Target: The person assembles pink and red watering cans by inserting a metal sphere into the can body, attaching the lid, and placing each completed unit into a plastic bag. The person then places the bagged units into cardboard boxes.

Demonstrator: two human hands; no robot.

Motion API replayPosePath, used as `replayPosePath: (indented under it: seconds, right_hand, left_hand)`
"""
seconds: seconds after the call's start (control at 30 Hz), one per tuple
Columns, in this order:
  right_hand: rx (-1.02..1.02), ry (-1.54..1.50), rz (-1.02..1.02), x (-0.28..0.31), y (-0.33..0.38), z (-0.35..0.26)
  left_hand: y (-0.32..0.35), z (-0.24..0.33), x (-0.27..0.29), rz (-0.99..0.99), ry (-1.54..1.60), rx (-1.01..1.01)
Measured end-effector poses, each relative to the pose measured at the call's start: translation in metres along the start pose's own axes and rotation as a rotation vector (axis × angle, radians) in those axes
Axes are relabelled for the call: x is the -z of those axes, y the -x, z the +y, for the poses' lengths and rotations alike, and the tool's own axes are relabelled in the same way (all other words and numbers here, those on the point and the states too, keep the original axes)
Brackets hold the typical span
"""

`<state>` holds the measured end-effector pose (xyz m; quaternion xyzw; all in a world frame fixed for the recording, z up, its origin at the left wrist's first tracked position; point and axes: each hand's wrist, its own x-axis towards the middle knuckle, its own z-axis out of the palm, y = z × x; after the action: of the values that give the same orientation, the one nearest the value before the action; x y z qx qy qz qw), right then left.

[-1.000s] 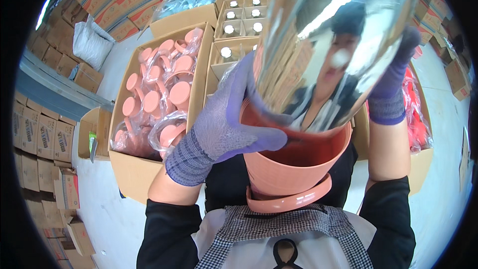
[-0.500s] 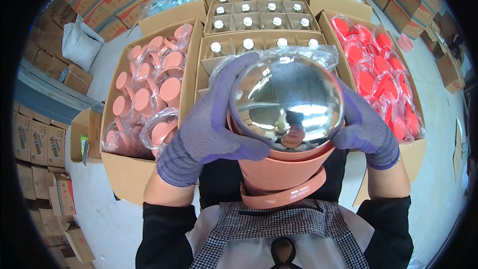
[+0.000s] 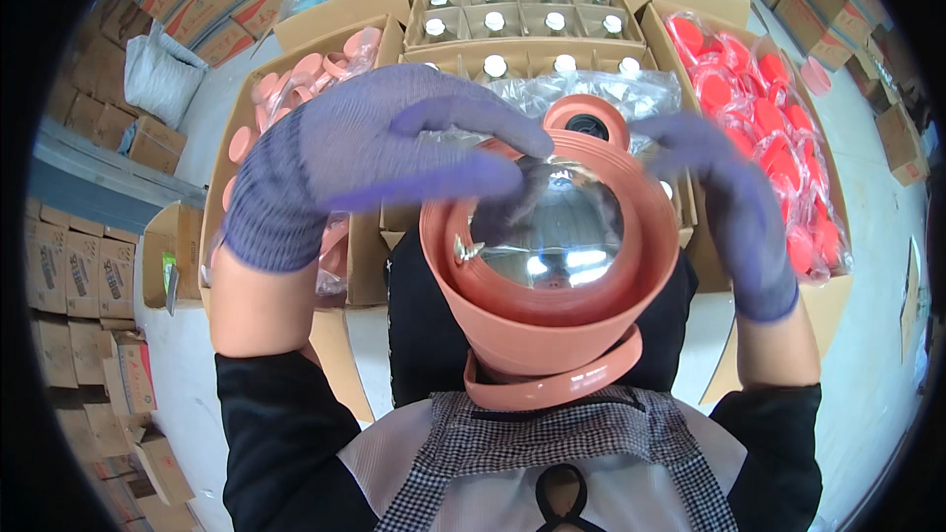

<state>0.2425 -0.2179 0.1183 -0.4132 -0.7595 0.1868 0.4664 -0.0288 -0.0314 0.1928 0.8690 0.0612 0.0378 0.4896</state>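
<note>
A pink thermos jug body (image 3: 493, 320) stands upright in front of me, its curved handle (image 3: 557, 389) on the side toward me. Down inside it sits a mirror-silvered rounded liner (image 3: 552, 227), its shiny top framed by the pink wall. At the far rim is a pink round spout piece (image 3: 599, 110) with a black centre. My left hand (image 3: 394, 138), in a purple-grey glove, hovers over the left rim, fingers stretched and thumb apart. Its tips overlap the liner's edge; contact cannot be made out. My right hand (image 3: 724, 187), gloved alike and blurred, is right of the jug, fingers outstretched without anything visible in them.
Cartons of pink lidded parts (image 3: 296, 89) and red parts (image 3: 759, 118) flank me. Ahead, a divided carton (image 3: 552, 49) holds white-capped bottles, with clear plastic film (image 3: 591, 89) over it. Stacked boxes (image 3: 84, 266) line the left side.
The silvered liner has gone down into the pink jug body and both hands have come off its sides. My left hand has risen over the rim; my right has moved outward.
</note>
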Motion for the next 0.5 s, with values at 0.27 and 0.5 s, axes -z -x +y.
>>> replayPosePath:
  seconds: [0.27, 0.5]
  right_hand:
    - [-0.605, 0.712, -0.347, -0.042, -0.017, 0.208]
    - [-0.608, 0.674, -0.262, -0.056, -0.025, 0.217]
  left_hand:
    - [-0.021, -0.004, -0.004, -0.229, -0.331, -0.100]
    - [-0.007, -0.051, 0.011, -0.051, -0.096, -0.205]
